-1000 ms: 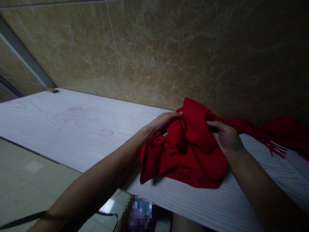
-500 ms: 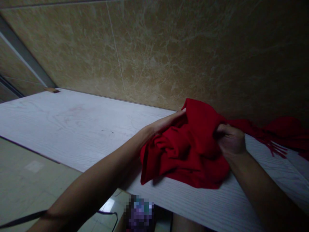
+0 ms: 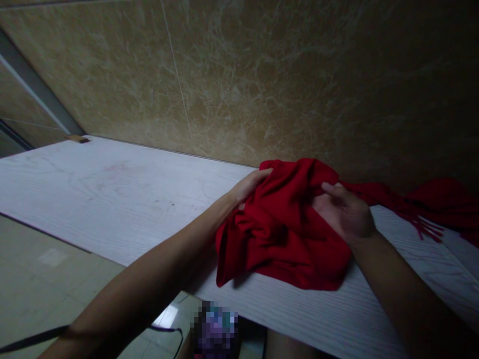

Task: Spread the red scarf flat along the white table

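Observation:
A crumpled red scarf lies in loose folds on a white wood-grain board. My left hand is at its upper left edge, with cloth between the thumb and the fingers, whose tips are partly hidden by the folds. At the scarf's right side, my right hand has its thumb raised and apart, its fingers reaching left against the fabric. More red fabric with a fringe stretches off to the right along the wall; whether it is one piece with the bunched part I cannot tell.
The white board runs along a brown marbled wall. A small wooden block sits at the board's far left corner. Tiled floor shows below the front edge, with a dark strap near my left forearm.
The raised fold of the scarf has dropped and shifted left. My left hand has moved slightly left with the cloth, and my right hand has loosened its grip on the fold.

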`<act>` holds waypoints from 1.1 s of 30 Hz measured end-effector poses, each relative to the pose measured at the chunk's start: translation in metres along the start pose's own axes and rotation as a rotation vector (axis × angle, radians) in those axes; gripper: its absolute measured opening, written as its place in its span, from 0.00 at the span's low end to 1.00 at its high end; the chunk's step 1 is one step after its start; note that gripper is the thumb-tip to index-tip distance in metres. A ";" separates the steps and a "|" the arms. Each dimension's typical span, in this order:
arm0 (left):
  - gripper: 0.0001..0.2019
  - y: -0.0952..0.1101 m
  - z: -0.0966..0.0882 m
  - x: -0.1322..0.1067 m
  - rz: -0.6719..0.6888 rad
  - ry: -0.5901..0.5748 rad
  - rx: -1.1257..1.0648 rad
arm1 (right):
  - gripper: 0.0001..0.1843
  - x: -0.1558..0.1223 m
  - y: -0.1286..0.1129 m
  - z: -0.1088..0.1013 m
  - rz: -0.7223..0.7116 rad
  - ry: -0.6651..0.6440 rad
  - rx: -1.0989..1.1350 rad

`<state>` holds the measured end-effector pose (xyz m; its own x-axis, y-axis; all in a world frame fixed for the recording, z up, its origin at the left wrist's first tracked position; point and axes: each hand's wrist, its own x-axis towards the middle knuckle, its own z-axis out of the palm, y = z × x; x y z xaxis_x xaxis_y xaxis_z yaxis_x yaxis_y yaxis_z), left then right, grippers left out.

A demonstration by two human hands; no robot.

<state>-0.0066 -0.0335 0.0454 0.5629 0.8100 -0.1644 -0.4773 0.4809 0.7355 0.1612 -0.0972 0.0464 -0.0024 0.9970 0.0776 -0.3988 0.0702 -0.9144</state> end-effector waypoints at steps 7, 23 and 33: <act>0.19 -0.008 -0.003 -0.002 0.162 -0.201 0.199 | 0.22 0.010 0.001 -0.008 -0.035 0.145 -0.046; 0.11 0.000 -0.009 0.023 0.170 0.242 0.083 | 0.15 0.040 0.021 -0.059 -0.116 0.447 -0.105; 0.17 0.020 -0.022 0.015 0.321 0.121 -0.115 | 0.10 0.041 0.012 -0.066 -0.265 0.550 0.028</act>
<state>-0.0228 -0.0042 0.0428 0.2917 0.9563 -0.0185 -0.6933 0.2247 0.6848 0.2169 -0.0538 0.0128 0.5713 0.8171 0.0773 -0.3451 0.3245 -0.8807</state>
